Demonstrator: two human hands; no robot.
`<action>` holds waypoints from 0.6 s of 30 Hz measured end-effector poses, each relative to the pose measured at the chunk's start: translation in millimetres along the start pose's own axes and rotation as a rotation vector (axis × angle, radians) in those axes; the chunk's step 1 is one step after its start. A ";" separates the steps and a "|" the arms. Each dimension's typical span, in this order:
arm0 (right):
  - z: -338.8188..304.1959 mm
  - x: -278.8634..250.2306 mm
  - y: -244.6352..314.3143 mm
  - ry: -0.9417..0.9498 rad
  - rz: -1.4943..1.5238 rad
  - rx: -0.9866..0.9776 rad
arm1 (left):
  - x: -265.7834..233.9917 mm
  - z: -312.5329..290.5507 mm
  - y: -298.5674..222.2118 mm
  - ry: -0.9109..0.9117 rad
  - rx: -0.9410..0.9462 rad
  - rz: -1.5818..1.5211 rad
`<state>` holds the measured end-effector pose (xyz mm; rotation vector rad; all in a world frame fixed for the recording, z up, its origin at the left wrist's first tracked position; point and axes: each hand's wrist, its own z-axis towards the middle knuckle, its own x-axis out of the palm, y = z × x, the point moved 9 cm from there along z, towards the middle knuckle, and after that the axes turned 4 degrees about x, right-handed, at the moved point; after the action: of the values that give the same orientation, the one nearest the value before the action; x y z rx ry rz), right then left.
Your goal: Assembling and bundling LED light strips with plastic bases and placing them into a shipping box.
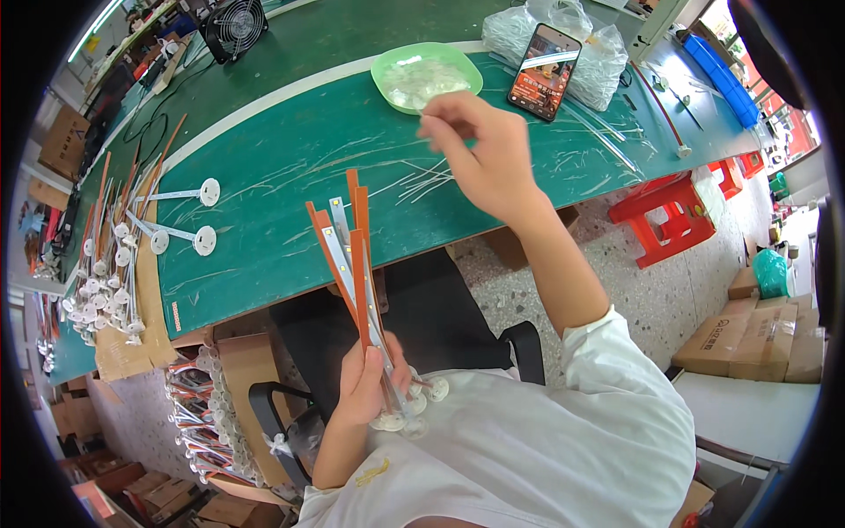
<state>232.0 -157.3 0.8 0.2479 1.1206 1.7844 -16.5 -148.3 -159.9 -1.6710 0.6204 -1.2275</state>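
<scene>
My left hand [370,387] grips a fanned bundle of orange and white strips [350,255] with round white discs at their lower ends, held upright in front of my lap. My right hand [480,154] reaches out over the green table mat [290,167], fingers pinched near the rim of a light green bowl [426,76] of small clear parts. Whether something tiny sits between the fingertips I cannot tell. Thin clear tubes [422,180] lie scattered on the mat under that hand.
Finished strips with white discs [180,216] lie at the left of the mat, with a larger heap [106,282] farther left. A phone [544,72] leans on plastic bags [585,48]. A fan [234,26] stands far left; orange stools [678,220] and cartons [761,339] are right.
</scene>
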 end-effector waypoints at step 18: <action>-165.0 14.4 14.1 0.571 0.168 0.210 | 55.3 12.2 11.2 0.181 0.053 -0.085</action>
<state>117.0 -242.2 -84.1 -0.0562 1.7372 1.9443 16.6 -193.5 -145.9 -1.5676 0.6256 -1.4560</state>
